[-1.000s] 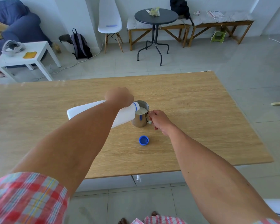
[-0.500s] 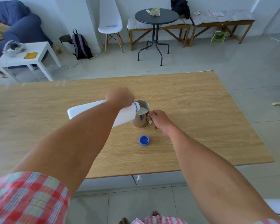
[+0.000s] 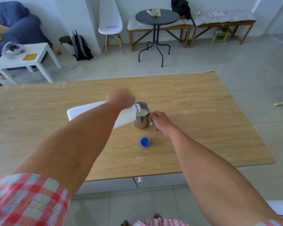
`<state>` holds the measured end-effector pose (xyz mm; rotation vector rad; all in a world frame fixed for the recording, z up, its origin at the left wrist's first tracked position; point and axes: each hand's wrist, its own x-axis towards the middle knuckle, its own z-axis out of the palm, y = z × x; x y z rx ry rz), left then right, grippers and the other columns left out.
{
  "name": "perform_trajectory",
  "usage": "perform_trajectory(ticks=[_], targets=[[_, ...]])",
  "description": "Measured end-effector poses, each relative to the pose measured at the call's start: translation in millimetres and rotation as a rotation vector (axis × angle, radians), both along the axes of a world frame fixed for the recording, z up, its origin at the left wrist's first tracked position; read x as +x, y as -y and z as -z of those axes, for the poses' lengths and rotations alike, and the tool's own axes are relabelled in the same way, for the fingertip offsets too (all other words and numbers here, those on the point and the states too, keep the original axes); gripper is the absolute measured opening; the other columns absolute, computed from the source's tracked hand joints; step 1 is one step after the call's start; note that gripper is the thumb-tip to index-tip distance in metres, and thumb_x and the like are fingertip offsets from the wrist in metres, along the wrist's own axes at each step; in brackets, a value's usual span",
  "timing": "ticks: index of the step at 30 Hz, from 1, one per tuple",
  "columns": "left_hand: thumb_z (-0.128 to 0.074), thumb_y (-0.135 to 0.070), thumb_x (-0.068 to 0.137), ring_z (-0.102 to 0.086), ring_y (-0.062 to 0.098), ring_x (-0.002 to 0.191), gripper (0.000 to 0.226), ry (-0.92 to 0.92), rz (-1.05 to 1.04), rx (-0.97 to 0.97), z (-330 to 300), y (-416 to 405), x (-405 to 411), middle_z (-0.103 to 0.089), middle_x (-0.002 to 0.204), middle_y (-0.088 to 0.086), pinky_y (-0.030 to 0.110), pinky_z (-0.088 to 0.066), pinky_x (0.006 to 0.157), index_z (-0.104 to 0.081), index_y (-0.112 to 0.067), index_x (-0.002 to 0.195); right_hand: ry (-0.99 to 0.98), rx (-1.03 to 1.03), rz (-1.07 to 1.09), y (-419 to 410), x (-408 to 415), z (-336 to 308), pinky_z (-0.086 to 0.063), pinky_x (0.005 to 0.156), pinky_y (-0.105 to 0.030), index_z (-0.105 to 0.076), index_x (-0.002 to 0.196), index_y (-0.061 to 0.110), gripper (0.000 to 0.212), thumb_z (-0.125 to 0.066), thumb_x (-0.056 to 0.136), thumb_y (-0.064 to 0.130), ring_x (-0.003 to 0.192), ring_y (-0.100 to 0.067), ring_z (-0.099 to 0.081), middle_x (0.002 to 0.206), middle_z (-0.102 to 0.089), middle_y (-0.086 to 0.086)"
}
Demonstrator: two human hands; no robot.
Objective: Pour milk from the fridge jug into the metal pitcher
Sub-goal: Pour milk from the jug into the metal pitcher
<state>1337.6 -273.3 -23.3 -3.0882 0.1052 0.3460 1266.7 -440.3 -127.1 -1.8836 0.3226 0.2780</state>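
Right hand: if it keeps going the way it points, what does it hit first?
The right hand points left and already grips the pitcher's handle, so the pitcher body comes first, with the tilted jug probably just behind it.

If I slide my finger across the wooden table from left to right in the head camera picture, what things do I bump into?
White milk jug, tipped on its side → left hand gripping it → metal pitcher with milk inside → right hand holding the pitcher's handle. The blue cap lies nearer, just below the pitcher, so it has no clear place in the row.

Beyond the wooden table (image 3: pixel 203 101) — white chair (image 3: pixel 110 22), backpack (image 3: pixel 80 46), round table (image 3: pixel 157 17).
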Motion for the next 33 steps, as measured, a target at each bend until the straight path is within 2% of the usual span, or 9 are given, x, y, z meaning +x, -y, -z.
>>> perform_trajectory(ticks=[18, 27, 31, 33], targets=[[-0.045, -0.028, 0.098, -0.051, 0.021, 0.066, 0.024, -0.011, -0.001, 0.007, -0.6, 0.8, 1.3, -0.059, 0.084, 0.005, 0.033, -0.038, 0.061, -0.062, -0.012, 0.092, -0.011, -0.011, -0.004, 0.9, -1.0, -2.5, -0.038, 0.054, -0.029, -0.052, 0.072, 0.017, 0.037, -0.045, 0.108, 0.026, 0.06, -0.014, -0.041, 0.071, -0.05, 0.0], [-0.044, -0.028, 0.098, -0.05, 0.021, 0.066, 0.025, -0.013, 0.005, 0.019, -1.1, 1.2, 1.4, -0.058, 0.084, 0.006, 0.036, -0.042, 0.067, -0.062, -0.012, 0.098, -0.011, -0.015, -0.007, 0.8, -1.8, -4.3, -0.037, 0.055, -0.03, -0.051, 0.073, 0.016, 0.037, -0.044, 0.108, 0.026, 0.061, -0.014, -0.041, 0.07, -0.05, 0.0], [-0.044, -0.028, 0.099, -0.057, 0.024, 0.075, 0.024, -0.01, 0.012, 0.017, -1.1, 1.4, 1.5, -0.059, 0.085, 0.006, 0.036, -0.044, 0.069, -0.062, -0.012, 0.098, -0.007, -0.016, -0.009, 1.1, -1.8, -4.4, -0.037, 0.054, -0.03, -0.051, 0.071, 0.017, 0.038, -0.045, 0.108, 0.027, 0.06, -0.014, -0.041, 0.07, -0.049, 0.0], [-0.044, -0.028, 0.099, -0.056, 0.024, 0.074, 0.024, -0.009, 0.012, 0.016, -1.0, 1.4, 1.7, -0.059, 0.085, 0.006, 0.036, -0.043, 0.068, -0.062, -0.012, 0.097, -0.007, -0.016, -0.008, 1.3, -1.6, -4.4, -0.037, 0.054, -0.03, -0.051, 0.071, 0.017, 0.038, -0.045, 0.108, 0.026, 0.061, -0.014, -0.041, 0.069, -0.049, 0.001]])
